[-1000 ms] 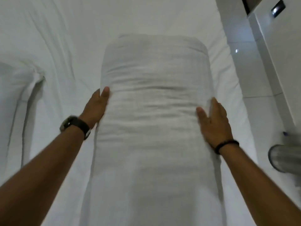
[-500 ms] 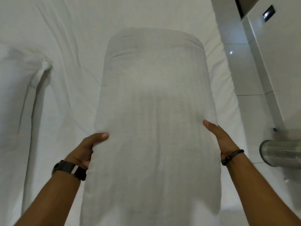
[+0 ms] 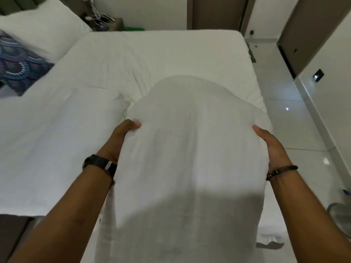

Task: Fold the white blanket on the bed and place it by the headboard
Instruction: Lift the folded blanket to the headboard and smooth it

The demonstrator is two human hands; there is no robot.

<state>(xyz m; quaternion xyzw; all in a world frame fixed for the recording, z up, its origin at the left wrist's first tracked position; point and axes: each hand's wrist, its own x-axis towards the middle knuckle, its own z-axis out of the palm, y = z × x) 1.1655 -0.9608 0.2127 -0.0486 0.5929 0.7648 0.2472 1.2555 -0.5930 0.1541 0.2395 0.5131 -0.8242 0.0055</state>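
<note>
White cotton fills the middle of the room: a person holds the folded white blanket (image 3: pixel 190 158) up over the near right part of the bed (image 3: pixel 133 59), its long bundle hanging down toward the bed's near edge. The left hand (image 3: pixel 121 138) grips the blanket's left side, thumb curled over the top of the cloth and the other fingers hidden beneath it; a dark wristwatch (image 3: pixel 100 165) sits on that wrist. The right hand (image 3: pixel 271 149) clasps the right side, thumb on top and fingers tucked under the fold, with a thin black bracelet (image 3: pixel 282 171) at the wrist. At the far left of the bed lie a white pillow (image 3: pixel 43 29) and, just beside it, a blue patterned cushion (image 3: pixel 17 65), both well apart from the blanket. Pale glossy floor tiles (image 3: pixel 284 92) run along the bed's right side, and a perforated metal bin (image 3: pixel 341 219) stands at the lower right edge of view.
</note>
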